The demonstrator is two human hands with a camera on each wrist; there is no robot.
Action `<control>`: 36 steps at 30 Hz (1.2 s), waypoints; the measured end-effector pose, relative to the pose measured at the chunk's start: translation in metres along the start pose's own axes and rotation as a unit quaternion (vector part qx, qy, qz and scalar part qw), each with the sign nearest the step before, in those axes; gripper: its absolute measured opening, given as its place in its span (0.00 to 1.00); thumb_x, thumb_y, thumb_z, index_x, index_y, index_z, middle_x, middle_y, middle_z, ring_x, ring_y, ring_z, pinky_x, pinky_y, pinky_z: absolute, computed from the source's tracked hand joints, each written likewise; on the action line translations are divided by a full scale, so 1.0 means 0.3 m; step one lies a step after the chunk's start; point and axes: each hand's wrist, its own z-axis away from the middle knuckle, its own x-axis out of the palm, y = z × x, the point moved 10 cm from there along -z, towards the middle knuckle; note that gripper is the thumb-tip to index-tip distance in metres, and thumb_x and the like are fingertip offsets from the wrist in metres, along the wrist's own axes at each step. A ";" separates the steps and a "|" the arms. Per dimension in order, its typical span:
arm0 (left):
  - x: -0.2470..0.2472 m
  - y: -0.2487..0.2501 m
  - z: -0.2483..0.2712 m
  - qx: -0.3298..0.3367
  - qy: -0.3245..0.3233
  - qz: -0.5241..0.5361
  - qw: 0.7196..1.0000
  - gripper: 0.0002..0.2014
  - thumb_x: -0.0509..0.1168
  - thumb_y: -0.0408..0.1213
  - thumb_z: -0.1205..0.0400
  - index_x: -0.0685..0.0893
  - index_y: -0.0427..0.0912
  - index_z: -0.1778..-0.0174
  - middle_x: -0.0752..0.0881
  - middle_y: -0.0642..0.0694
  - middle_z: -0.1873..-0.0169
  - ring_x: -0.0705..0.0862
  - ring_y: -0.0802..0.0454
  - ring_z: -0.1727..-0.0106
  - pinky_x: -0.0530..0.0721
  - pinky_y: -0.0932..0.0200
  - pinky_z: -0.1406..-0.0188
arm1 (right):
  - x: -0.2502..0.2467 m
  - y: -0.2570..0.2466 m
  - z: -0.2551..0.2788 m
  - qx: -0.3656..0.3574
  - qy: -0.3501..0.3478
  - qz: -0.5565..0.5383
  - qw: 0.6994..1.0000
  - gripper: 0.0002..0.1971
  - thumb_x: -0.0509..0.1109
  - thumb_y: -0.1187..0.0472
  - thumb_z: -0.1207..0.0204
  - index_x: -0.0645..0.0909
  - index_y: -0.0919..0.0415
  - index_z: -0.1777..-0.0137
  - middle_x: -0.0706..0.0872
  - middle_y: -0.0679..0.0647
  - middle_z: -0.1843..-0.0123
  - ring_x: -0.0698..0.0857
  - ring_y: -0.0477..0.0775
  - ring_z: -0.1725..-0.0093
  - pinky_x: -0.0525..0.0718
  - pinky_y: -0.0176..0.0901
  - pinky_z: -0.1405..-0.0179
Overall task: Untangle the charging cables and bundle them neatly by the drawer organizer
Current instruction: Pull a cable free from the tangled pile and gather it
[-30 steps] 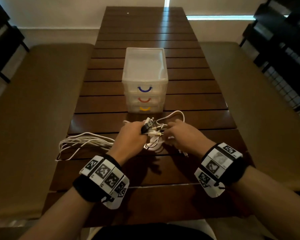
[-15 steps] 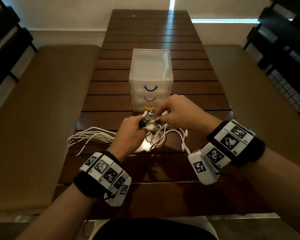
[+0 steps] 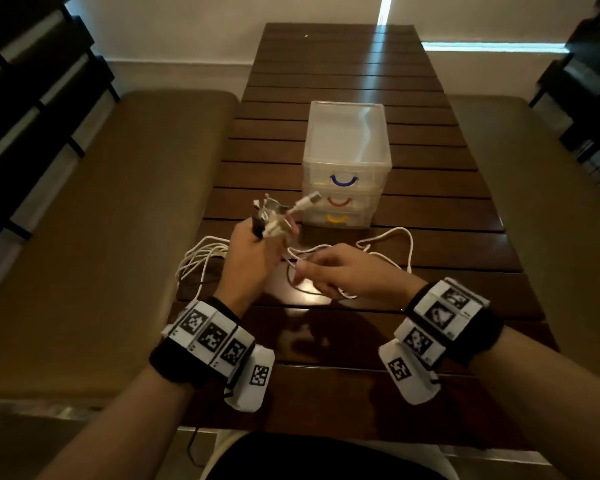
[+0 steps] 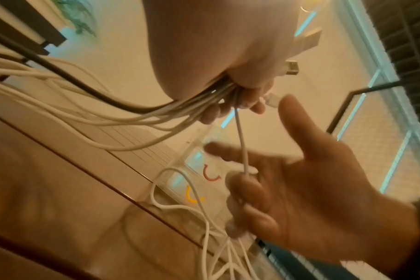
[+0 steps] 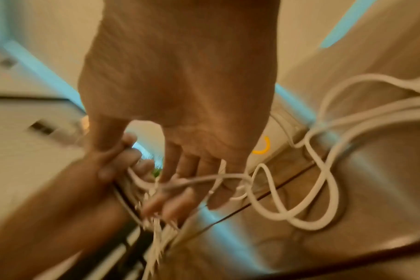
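My left hand [image 3: 253, 254] grips a bunch of charging cables just below their plugs [image 3: 274, 216], which stick up in front of the drawer organizer [image 3: 347, 140]. The left wrist view shows several white cables and one dark one [image 4: 84, 85] running out of that fist [image 4: 228, 56]. My right hand [image 3: 340, 271] is just right of it and lower. Its lower fingers [image 4: 247, 191] curl round one white cable [image 4: 241, 142] that hangs from the left fist, while thumb and forefinger stick out. White loops lie on the table to the left [image 3: 198, 261] and right [image 3: 400, 237].
The clear organizer has blue, red and yellow handles [image 3: 336, 219] and stands mid-table on dark wooden slats [image 3: 430, 209]. Padded benches run along both sides [image 3: 101, 220] [image 3: 551, 202]. Dark slatted furniture stands at the far left and right. The right wrist view is motion-blurred.
My right hand left the plug ends and came down and back toward me along a white cable. My left hand lifted the plug bunch a little higher.
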 end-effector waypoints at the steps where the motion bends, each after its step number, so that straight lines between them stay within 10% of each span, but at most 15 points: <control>1: -0.014 0.001 -0.007 -0.010 0.001 0.022 1.000 0.12 0.59 0.37 0.13 0.81 0.40 0.62 0.81 0.48 0.76 0.77 0.63 0.78 0.73 0.72 0.77 | -0.004 -0.007 0.001 -0.012 0.008 0.069 0.998 0.19 0.63 0.46 0.15 0.89 0.59 0.52 0.75 0.43 0.74 0.74 0.43 0.72 0.73 0.39 0.68; 9: -0.073 0.027 -0.044 -0.007 -0.003 0.138 0.990 0.15 0.60 0.48 0.17 0.80 0.40 0.62 0.66 0.51 0.84 0.63 0.56 0.84 0.69 0.61 0.82 | -0.100 -0.086 0.005 -0.039 0.010 0.109 0.993 0.09 0.68 0.52 0.17 0.88 0.53 0.52 0.86 0.62 0.66 0.83 0.59 0.69 0.84 0.49 0.64; 19: -0.185 0.073 -0.069 0.017 0.050 0.030 0.998 0.16 0.59 0.43 0.12 0.82 0.46 0.65 0.68 0.57 0.82 0.62 0.59 0.82 0.62 0.63 0.84 | -0.289 -0.108 0.021 -0.023 0.087 0.223 0.971 0.04 0.74 0.53 0.21 0.88 0.51 0.54 0.87 0.44 0.64 0.85 0.43 0.64 0.80 0.33 0.62; 24: -0.177 0.035 -0.048 0.035 0.045 -0.076 0.995 0.14 0.64 0.43 0.16 0.88 0.54 0.68 0.67 0.57 0.82 0.63 0.57 0.78 0.61 0.59 0.77 | -0.376 0.062 0.075 0.093 0.122 0.380 0.912 0.04 0.70 0.54 0.19 0.81 0.50 0.55 0.85 0.48 0.58 0.86 0.53 0.53 0.79 0.45 0.58; 32: -0.187 0.020 -0.051 0.028 0.064 -0.139 0.988 0.13 0.65 0.35 0.16 0.87 0.52 0.66 0.77 0.63 0.82 0.69 0.64 0.78 0.64 0.59 0.74 | -0.384 0.214 0.168 0.218 0.124 0.088 0.964 0.19 0.61 0.47 0.14 0.87 0.59 0.52 0.89 0.61 0.57 0.92 0.59 0.63 0.92 0.53 0.57; 36: -0.177 0.020 -0.046 0.032 0.063 -0.148 0.987 0.13 0.66 0.34 0.17 0.87 0.53 0.65 0.79 0.64 0.81 0.71 0.63 0.76 0.66 0.60 0.73 | -0.427 0.084 0.119 0.058 0.241 -0.031 0.968 0.17 0.61 0.52 0.13 0.87 0.63 0.51 0.89 0.65 0.54 0.88 0.64 0.58 0.89 0.56 0.51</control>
